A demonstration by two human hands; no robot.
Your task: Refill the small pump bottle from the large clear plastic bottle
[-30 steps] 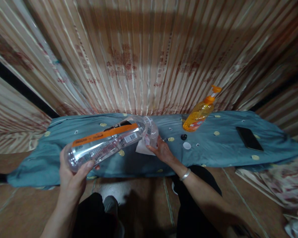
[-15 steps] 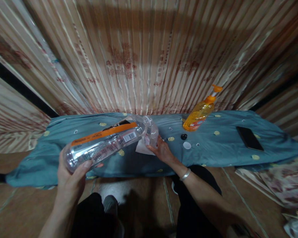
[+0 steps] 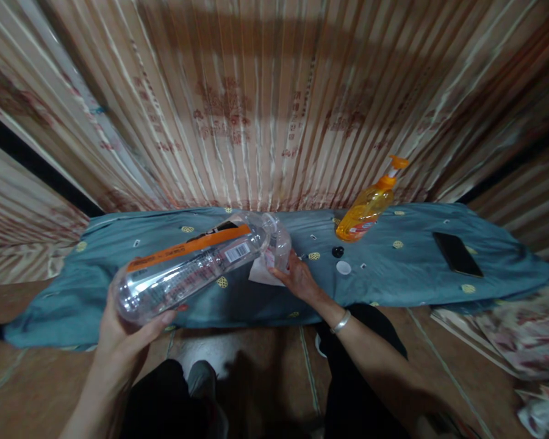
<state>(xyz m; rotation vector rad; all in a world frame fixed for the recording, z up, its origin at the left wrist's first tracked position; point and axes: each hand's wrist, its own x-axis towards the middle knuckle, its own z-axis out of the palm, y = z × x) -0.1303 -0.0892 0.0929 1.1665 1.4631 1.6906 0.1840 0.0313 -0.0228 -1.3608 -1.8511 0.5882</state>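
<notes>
My left hand [image 3: 121, 332] grips the base of a large clear plastic bottle [image 3: 187, 265] with an orange label strip, held tilted with its neck pointing right and away. The bottle's mouth meets a small clear container [image 3: 279, 247] that my right hand [image 3: 299, 277] holds upright on the blue cloth [image 3: 407, 274]. A white tissue [image 3: 260, 272] lies under that hand. A silver bracelet circles my right wrist.
An orange pump bottle [image 3: 368, 210] stands at the back of the blue cloth. A black cap [image 3: 337, 250] and a white cap [image 3: 343, 267] lie near it. A black phone [image 3: 456, 253] rests to the right. Striped curtain behind; tiled floor and my knees below.
My left hand has lowered slightly and shifted left with the bottle's base. My right hand and the small container have stayed in place.
</notes>
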